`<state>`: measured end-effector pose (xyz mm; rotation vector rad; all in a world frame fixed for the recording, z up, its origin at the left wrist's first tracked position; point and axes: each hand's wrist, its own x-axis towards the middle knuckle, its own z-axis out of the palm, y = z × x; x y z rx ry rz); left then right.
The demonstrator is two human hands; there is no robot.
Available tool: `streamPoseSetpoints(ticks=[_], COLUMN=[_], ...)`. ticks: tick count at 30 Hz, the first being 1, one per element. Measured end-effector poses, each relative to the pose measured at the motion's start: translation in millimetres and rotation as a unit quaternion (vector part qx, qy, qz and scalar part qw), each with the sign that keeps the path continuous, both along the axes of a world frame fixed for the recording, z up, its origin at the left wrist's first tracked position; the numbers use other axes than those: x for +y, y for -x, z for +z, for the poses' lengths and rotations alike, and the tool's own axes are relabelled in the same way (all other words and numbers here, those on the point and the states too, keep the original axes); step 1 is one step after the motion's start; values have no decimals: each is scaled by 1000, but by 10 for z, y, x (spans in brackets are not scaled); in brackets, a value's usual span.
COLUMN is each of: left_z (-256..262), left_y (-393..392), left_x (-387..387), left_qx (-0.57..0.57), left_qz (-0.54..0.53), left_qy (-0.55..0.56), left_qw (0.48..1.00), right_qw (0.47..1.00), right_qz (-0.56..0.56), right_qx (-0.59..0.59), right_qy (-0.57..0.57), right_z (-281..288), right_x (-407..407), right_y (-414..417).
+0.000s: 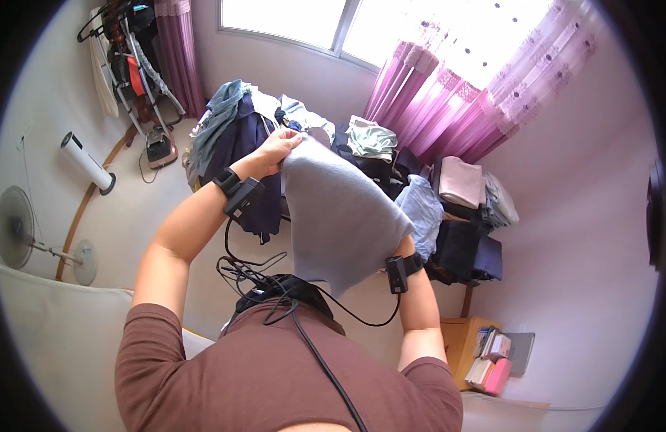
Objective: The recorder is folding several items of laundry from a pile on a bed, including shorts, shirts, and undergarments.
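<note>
My left hand [276, 149] pinches the upper left corner of a grey cloth [338, 210], which may be a garment. The cloth spans the gap between my arms, its lower edge hanging in a point near my waist. At its right end my right hand [404, 247] is mostly covered by the fabric, so its fingers are hidden. Just beyond my left hand rises a heap of clothes [225, 135] with navy and blue-green pieces. A light blue garment [422, 210] lies close to my right hand. Each wrist wears a black strapped device with a cable.
Folded clothes [460, 181] are stacked at the right wall, near a pale green garment [371, 137]. Black cables [257, 275] tangle before my waist. A fan [17, 227], a white tower-shaped appliance [87, 162] and a garment steamer [161, 148] stand left. Books [489, 356] rest on a wooden cabinet [456, 345].
</note>
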<state>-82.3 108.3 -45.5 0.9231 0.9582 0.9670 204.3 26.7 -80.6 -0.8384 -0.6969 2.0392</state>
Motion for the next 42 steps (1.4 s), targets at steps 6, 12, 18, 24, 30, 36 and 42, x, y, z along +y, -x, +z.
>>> streamPoseSetpoints(ticks=[6,12,18,24,30,36,42], left_z=[-412,-206,-196,272,270,264,326], left_y=[-56,-314,-304,-620,-620,-655,-723], left_x=[39,-643,-231,-20,255,244,133], left_qx=[-403,-64,-174,-105,108,-100,23], left_qz=[-129,-123,-100,-104,-8,105,37], left_qy=[142,69,86,87,105,103,-20], left_qw=[895,988,976,985,989,984,999], right_qw=[998,990,982,989,969,928,970], right_qz=[30,46,7,-47,-50,-27,-142], right_qx=[52,124,176,140,-169,-306,-196], right_qy=[30,56,69,-1,-171,-212,-4], right_z=[101,175,274,576,742,878,874], right_x=[-3,51,108,412,792,1081,1299], right_y=[-84,-206,-679,-1011,-991,-1061,-1085])
